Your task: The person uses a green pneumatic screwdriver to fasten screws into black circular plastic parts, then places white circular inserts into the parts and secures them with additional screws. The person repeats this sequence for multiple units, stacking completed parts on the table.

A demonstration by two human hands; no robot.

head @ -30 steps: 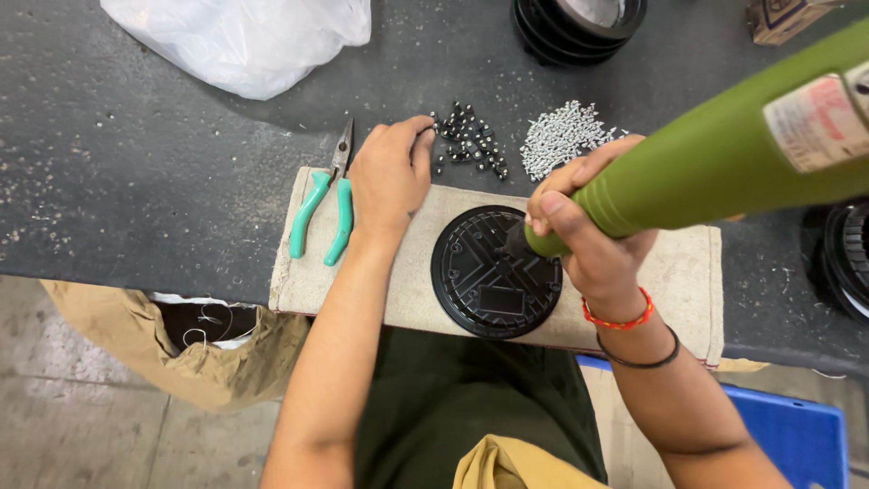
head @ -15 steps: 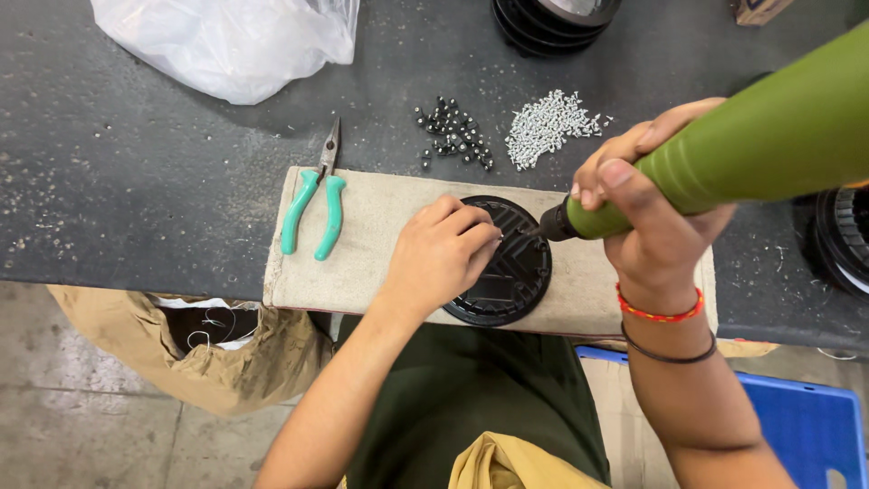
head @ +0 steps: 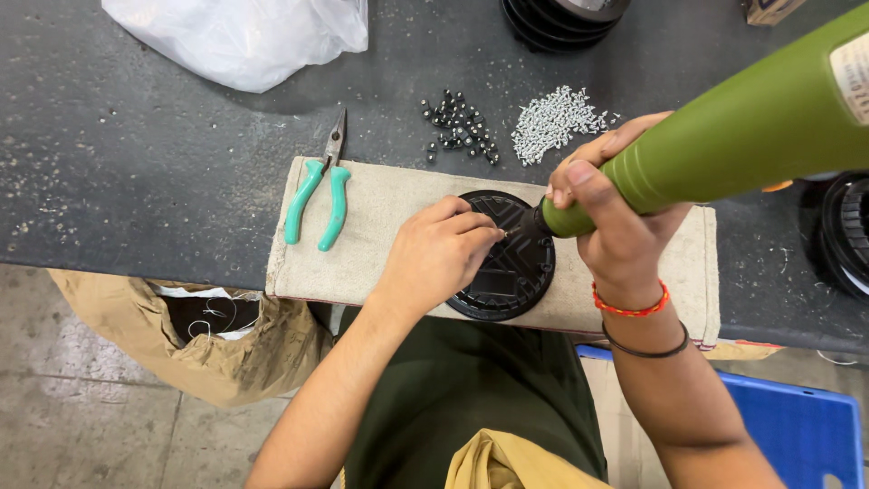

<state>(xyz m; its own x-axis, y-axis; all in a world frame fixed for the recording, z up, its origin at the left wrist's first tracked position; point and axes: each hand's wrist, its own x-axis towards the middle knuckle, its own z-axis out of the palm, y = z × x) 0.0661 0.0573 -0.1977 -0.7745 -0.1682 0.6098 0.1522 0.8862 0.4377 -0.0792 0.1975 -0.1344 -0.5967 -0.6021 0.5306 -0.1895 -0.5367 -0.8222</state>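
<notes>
The right hand (head: 615,213) comes in from the lower right, its grip wrapped fully around the front end of a big green power screwdriver (head: 724,136), whose body goes up and to the right from this grip. The dark tip of the tool points down-left, onto the black round cover (head: 507,281). The left hand (head: 434,258) lies on the left part of this cover with bent fingers; its fingertips (head: 484,231) are pinched narrow just at the tool tip, on something too small to tell. The cover is flat, dark, with raised ribs, and lies on a beige cloth pad (head: 389,204) on the dark counter (head: 136,181). Left of the left grip lie green-handled pliers (head: 319,195). Above both grips are black screws (head: 460,131) and silver screws (head: 554,118) in small heaps
</notes>
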